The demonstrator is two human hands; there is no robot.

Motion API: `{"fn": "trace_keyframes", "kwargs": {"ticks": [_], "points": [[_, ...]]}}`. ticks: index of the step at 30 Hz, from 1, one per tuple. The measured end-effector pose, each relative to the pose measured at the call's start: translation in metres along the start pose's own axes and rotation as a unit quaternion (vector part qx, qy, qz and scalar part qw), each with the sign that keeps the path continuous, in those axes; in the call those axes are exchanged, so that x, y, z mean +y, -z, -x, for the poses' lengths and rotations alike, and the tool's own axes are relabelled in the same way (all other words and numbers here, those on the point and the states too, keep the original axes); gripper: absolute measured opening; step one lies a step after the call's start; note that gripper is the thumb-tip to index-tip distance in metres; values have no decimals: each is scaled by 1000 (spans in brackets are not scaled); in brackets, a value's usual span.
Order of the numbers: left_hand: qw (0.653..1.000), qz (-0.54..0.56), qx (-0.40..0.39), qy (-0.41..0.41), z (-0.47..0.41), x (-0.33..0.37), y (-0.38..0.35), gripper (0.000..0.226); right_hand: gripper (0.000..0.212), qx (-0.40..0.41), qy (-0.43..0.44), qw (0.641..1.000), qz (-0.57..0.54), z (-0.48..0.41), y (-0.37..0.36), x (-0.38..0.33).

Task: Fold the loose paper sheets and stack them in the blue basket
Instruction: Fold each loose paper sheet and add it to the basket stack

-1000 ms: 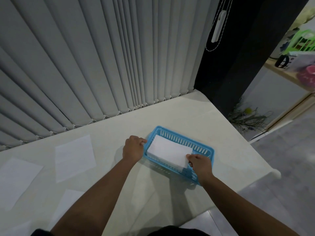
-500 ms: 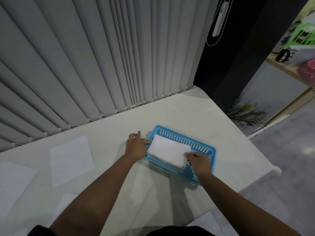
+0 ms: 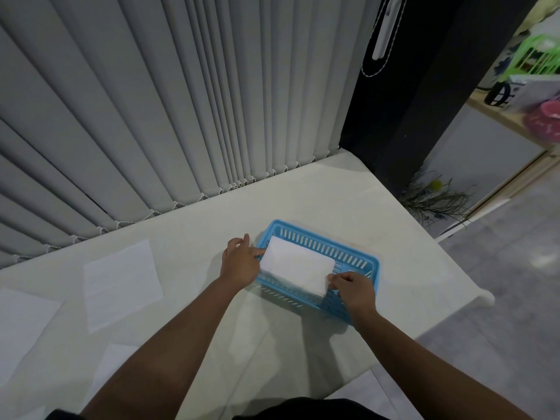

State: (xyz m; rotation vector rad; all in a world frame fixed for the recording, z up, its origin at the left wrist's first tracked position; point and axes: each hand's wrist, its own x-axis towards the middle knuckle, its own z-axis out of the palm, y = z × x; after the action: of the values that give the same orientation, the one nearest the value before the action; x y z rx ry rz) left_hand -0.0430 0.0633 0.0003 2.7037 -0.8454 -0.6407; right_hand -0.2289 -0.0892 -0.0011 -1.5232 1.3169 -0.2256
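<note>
- Nearest, on the left side of the table (image 3: 318,201): three loose sheets (image 3: 121,283), flat and unfolded, well apart from the blue basket (image 3: 339,251); by that count, plenty of folding left.
- Just past them, gripping nothing with the left hand (image 3: 239,262): fingers unclenched and stretched out, tips touching the left edge of the folded paper (image 3: 297,268).
- Changed from a second ago: then balled up at the basket's left corner, now spread and nudging the paper's edge.
- On the right, pinching the paper's near right corner with the right hand (image 3: 353,287), fingers curled round it; much the same hold as a second ago.
- Paper itself: in the basket, near edge seemingly riding on the near wall; cannot tell whether fully seated on the bottom.
- Reading of the step: squaring and settling this piece; letting go probably next, then back to the left for another sheet.
- Edges: basket near the table's right edge, rounded corner just beyond and floor (image 3: 515,268) below; best not to shove the basket rightward.
- Open room: bare tabletop between basket and sheets, and behind the basket up to the vertical blinds (image 3: 181,101); dark pillar (image 3: 403,101) farthest right, well apart from both hands.
</note>
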Motion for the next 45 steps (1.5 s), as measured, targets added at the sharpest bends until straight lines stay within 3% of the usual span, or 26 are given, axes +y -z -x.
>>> {"fn": "trace_keyframes", "kwargs": {"ticks": [6, 10, 13, 15, 19, 22, 25, 32, 35, 40, 45], "points": [[1000, -8, 13, -6, 3, 3, 0, 44, 15, -11, 10, 1000, 23, 1, 0, 3], [996, 37, 73, -18, 5, 3, -1, 45, 9, 10, 81, 991, 106, 4, 0, 2], [991, 12, 112, -77, 5, 8, -3, 45, 28, 42, 239, 939, 245, 4, -4, 3], [989, -46, 70, -123, 5, 13, -9, 50, 49, -8, 298, 891, 343, 4, -10, 3], [978, -143, -23, -152, 0, 15, -25, 69, 78, -106, 289, 826, 472, 3, -24, 15], [972, -169, -32, -163, -3, 12, -32, 92, 83, -103, 288, 810, 500, 3, -28, 25], [965, -193, -23, -174, -5, 8, -33, 92, 81, -93, 293, 803, 511, 1, -28, 31], [969, -190, -1, -155, -6, -3, -29, 84, 95, -80, 285, 811, 505, 5, -15, 35], [980, -137, 56, -137, -1, -14, -30, 77, 90, -45, 279, 853, 439, 9, 2, 33], [996, 41, 75, -10, 4, -9, -27, 67, 62, 67, 198, 942, 262, 13, 27, 38], [941, 331, 37, 53, 16, 13, -28, 54, 80, 24, 64, 996, 52, 0, 21, 54]]}}
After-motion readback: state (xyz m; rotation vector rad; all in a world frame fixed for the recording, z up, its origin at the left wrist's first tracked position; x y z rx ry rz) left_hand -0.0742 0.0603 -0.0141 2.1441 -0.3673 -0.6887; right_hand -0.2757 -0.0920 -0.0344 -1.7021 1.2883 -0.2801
